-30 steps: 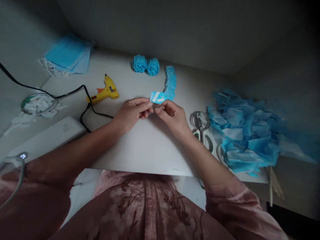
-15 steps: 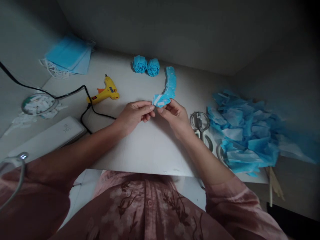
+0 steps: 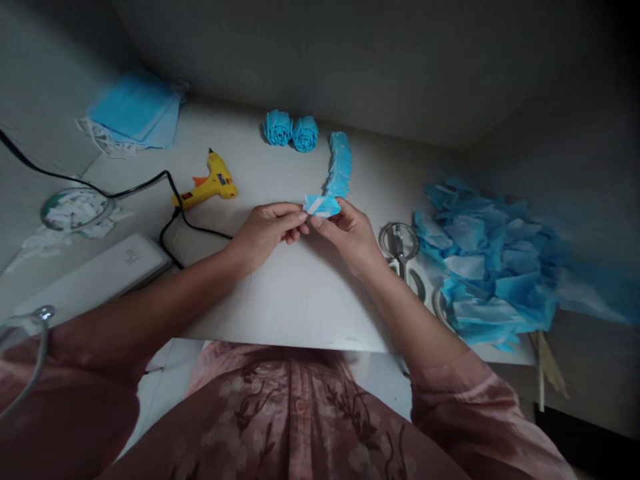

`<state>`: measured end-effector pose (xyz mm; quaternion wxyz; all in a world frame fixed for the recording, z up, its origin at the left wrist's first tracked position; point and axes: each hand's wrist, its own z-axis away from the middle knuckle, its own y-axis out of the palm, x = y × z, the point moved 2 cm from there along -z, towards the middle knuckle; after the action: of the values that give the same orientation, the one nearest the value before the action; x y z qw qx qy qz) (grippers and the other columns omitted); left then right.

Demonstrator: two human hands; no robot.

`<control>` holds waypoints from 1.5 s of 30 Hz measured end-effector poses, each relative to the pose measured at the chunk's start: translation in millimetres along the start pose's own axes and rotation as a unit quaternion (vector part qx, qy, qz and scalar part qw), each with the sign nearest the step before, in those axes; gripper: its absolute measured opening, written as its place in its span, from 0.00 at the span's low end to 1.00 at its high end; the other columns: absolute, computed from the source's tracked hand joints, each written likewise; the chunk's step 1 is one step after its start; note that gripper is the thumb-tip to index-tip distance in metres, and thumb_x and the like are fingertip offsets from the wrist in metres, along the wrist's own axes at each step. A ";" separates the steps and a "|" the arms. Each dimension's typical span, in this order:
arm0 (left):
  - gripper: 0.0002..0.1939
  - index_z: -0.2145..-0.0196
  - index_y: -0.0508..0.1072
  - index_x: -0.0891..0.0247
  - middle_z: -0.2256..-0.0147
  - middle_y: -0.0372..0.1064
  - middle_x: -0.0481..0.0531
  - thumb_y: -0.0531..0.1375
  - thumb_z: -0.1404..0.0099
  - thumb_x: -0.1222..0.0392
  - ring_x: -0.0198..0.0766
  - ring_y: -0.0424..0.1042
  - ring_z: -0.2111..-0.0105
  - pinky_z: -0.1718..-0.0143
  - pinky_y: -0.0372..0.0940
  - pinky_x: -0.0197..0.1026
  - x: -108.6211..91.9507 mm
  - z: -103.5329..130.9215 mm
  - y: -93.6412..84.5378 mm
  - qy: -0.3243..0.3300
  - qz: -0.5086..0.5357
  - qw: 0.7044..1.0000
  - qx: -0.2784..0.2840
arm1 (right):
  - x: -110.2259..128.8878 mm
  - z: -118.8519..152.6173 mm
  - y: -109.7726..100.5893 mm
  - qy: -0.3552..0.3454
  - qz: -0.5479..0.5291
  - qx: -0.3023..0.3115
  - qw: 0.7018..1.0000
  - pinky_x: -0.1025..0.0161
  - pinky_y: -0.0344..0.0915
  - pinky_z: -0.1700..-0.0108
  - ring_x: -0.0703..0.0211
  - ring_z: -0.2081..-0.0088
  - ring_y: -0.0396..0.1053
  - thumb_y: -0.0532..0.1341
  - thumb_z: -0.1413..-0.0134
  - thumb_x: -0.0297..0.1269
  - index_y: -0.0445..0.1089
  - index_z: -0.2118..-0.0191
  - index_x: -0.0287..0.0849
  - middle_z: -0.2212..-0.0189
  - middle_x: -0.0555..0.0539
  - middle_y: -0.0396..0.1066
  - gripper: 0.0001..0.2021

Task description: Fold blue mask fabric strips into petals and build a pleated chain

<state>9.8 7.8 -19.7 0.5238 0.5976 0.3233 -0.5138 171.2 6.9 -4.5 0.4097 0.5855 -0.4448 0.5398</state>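
Between my hands, over the middle of the white table (image 3: 300, 300), is a small blue piece (image 3: 324, 206) with white strips on it. My left hand (image 3: 270, 233) pinches its left corner between thumb and fingers. At its right side, my right hand (image 3: 347, 233) grips it with thumb and fingertips. Just behind it lies a curved row of blue pieces (image 3: 341, 160). Two blue rolled flowers (image 3: 278, 128) sit side by side farther back.
A yellow glue gun (image 3: 210, 185) with a black cable lies left, near a bowl of white strips (image 3: 75, 208), a white box (image 3: 115, 267) and stacked blue masks (image 3: 133, 107). Scissors (image 3: 399, 247) and a heap of blue pieces (image 3: 490, 260) are at right.
The blue piece between my fingers has turned and lies flatter, its white strip now slanting differently. My right fingers have shifted slightly left along it.
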 end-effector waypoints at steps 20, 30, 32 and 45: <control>0.10 0.71 0.69 0.63 0.76 0.68 0.45 0.66 0.42 0.58 0.28 0.64 0.78 0.75 0.57 0.34 -4.5 -1.2 -0.6 -0.016 0.018 1.000 0.000 | 4.1 -2.9 -9.3 0.023 -0.014 -0.014 1.000 0.62 0.60 0.61 0.63 0.67 0.62 0.69 0.51 0.47 0.73 0.70 0.44 0.72 0.52 0.67 0.12; 0.08 0.70 0.70 0.62 0.76 0.67 0.46 0.65 0.41 0.58 0.29 0.63 0.78 0.75 0.56 0.35 -3.2 -1.4 -2.0 -0.021 -0.003 1.000 -0.018 | 0.0 -3.0 -7.9 0.019 0.022 -0.044 0.999 0.63 0.56 0.64 0.64 0.71 0.58 0.70 0.54 0.48 0.71 0.73 0.44 0.77 0.54 0.62 0.14; 0.06 0.70 0.70 0.61 0.77 0.65 0.45 0.63 0.40 0.59 0.30 0.60 0.79 0.76 0.54 0.36 -9.8 0.8 -2.5 0.009 -0.045 0.996 -0.074 | -0.4 -3.1 -8.8 0.014 0.039 -0.059 0.997 0.63 0.55 0.66 0.65 0.72 0.56 0.69 0.52 0.45 0.71 0.73 0.43 0.77 0.55 0.60 0.12; 0.04 0.67 0.77 0.60 0.76 0.66 0.44 0.65 0.43 0.63 0.31 0.59 0.77 0.71 0.53 0.37 -15.6 6.8 4.3 0.148 -0.329 0.928 -0.098 | 4.2 -1.6 -3.8 -0.041 0.108 -0.034 0.993 0.63 0.55 0.68 0.65 0.73 0.56 0.64 0.49 0.40 0.65 0.75 0.44 0.78 0.54 0.60 0.10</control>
<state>7.8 2.6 -3.0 0.3281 0.4726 0.6242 -0.5286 174.5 9.1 -0.2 0.3500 0.5416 -0.5402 0.5406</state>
